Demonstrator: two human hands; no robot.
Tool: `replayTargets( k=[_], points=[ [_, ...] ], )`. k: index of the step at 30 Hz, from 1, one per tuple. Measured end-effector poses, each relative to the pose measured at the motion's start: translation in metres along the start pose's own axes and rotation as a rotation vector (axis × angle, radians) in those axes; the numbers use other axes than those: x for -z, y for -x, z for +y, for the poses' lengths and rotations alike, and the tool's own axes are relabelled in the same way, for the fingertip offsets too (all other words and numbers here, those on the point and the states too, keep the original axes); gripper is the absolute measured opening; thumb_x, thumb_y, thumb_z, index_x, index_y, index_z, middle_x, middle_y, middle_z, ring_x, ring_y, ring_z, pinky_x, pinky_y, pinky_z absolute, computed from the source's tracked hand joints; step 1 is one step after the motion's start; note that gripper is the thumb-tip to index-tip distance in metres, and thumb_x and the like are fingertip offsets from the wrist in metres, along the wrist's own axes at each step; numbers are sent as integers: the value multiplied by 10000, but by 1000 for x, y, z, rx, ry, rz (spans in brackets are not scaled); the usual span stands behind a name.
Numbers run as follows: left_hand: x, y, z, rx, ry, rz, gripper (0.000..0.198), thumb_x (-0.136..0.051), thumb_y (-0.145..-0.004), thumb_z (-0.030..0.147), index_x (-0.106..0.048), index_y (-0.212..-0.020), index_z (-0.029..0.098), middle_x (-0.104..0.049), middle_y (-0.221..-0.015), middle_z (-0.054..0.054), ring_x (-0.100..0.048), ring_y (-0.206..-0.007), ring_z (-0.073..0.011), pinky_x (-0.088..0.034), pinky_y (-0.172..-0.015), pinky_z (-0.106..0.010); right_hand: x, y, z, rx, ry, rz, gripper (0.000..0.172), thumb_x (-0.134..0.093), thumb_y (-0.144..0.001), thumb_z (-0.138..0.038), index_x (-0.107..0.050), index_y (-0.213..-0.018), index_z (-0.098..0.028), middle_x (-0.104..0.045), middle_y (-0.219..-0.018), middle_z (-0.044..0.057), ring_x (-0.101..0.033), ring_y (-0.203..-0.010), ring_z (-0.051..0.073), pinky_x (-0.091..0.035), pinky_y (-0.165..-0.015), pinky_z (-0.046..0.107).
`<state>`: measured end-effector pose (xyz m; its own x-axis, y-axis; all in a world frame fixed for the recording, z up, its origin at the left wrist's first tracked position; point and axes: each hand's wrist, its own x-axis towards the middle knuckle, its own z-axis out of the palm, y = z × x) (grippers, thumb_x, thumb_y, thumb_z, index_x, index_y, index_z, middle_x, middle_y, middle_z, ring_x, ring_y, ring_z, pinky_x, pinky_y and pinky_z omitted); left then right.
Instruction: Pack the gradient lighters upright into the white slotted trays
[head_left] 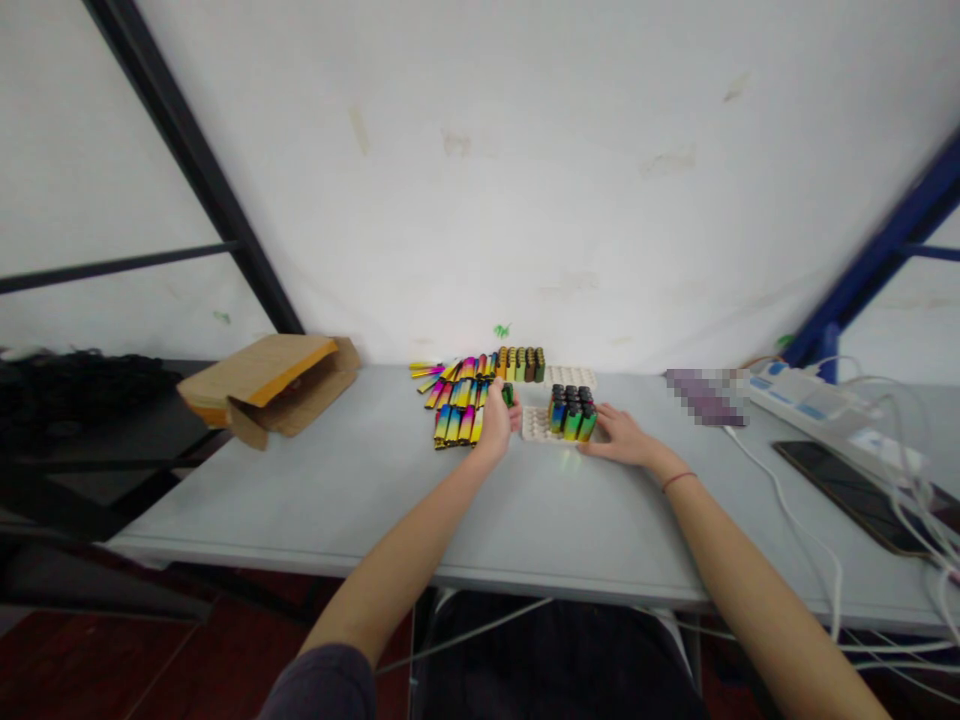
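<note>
My left hand (496, 420) is closed around a small shiny dark-green tube (508, 394), partly hidden by the fingers. Just right of it, a pale tray with holes (536, 425) carries a block of upright rainbow-coloured tubes with black tops (574, 412), which look like lighters. At the tray's right end lies my right hand (619, 437), fingers stretched and apart beside the block; whether they press on the tray is hard to tell. Left of my left hand, rows of glossy rainbow tubes (456, 425) lie flat on the table. Behind stand several gold and brown tubes (521, 364).
A second pale tray (574, 377) sits at the back by the wall. An opened brown cardboard box (270, 375) is on the left of the grey table (300, 510). To the right are a white power strip (825, 405), a dark phone (847, 490) and loose white cables (817, 545).
</note>
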<state>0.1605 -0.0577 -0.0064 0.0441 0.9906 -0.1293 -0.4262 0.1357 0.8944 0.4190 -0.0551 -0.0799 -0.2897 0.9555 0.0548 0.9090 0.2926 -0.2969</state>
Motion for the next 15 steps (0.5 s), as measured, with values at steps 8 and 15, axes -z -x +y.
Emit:
replayTargets(
  k=[8, 15],
  points=[
    [2, 0, 0, 47, -14, -58, 478, -414, -968, 554, -408, -624, 222, -234, -456, 85, -170, -383, -67, -149, -397, -192, 2, 1, -1, -10, -8, -9, 959, -660, -841, -711, -459, -1607, -171, -410, -1681, 189, -351, -1546, 453, -257, -1265, 620],
    [1, 1, 5, 21, 0, -34, 446, -375, -970, 518, -372, -630, 230, -221, -460, 85, -144, -393, -71, -117, -408, -194, 2, 2, -2, -6, -15, -2, 936, -650, -847, -702, -458, -1610, -195, -410, -1683, 181, -359, -1541, 460, -253, -1258, 653]
  ],
)
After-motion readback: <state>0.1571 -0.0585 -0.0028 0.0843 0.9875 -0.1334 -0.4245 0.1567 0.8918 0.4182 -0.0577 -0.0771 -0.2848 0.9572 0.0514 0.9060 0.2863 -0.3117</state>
